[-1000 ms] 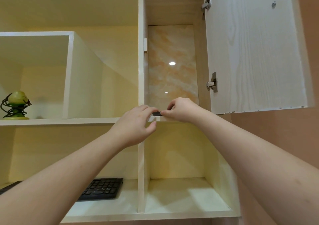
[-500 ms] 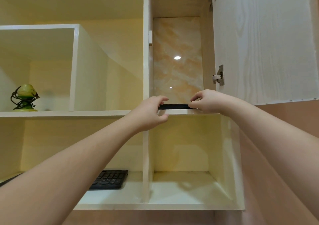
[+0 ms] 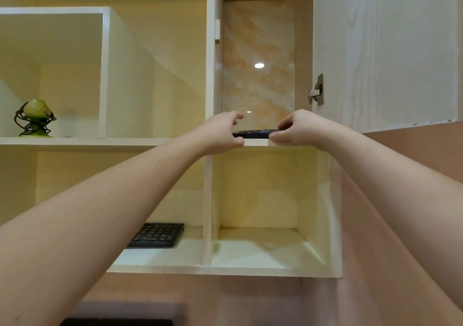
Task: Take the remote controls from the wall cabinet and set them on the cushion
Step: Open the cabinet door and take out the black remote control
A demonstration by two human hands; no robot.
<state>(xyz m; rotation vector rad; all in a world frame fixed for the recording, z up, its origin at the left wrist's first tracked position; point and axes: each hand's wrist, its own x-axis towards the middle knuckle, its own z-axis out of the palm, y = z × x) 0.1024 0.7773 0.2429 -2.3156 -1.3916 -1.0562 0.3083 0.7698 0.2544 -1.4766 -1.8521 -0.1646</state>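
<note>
A green ornament wrapped in dark wire (image 3: 33, 118) sits on my far-left shelf, a black keyboard (image 3: 156, 235) lower down. My left hand (image 3: 217, 133) pinches one end of the flat black remote control (image 3: 255, 133); my right hand (image 3: 299, 128) pinches the other, at the front edge of the pale wooden wall cabinet's shelf (image 3: 258, 142), beside its open door (image 3: 385, 50).
</note>
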